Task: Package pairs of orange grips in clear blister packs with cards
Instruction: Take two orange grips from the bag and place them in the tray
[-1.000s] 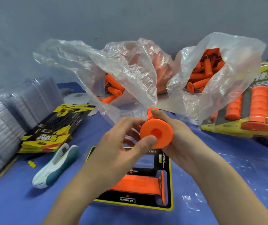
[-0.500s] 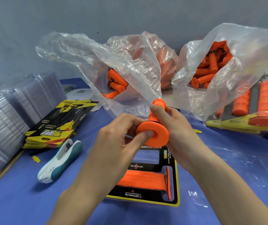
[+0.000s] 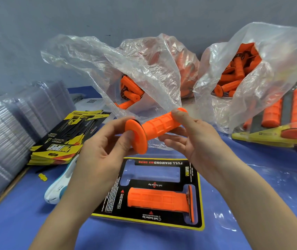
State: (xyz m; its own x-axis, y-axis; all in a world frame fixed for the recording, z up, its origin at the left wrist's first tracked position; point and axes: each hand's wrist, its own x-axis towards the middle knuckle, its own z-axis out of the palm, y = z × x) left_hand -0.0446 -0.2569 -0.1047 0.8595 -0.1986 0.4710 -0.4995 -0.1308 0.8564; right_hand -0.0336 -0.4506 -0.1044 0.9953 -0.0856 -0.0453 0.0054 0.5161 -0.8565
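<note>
A person's two hands hold an orange grip above a blue table. At far left stand stacks of clear blister shells, and beside them lies a pile of yellow-and-black cards. A white-and-teal hand tool lies just in front of the pile, partly hidden by the left forearm. The left hand pinches the flanged end of the raised grip between thumb and fingers. The grip lies roughly level, with its flange to the left, in the air over an open blister pack. The pack is flat on the table and backed by a printed card (its lettering reads upside down from this side). A second grip sits in the nearer of the pack's two cavities, flange to the right. The right hand clasps the plain end of the raised grip, thumb on top and fingers curled beneath. Behind the hands, two crumpled clear plastic bags, one in the middle and one to the right, hold loose orange grips. At far right lie filled packs on yellow cards.
</note>
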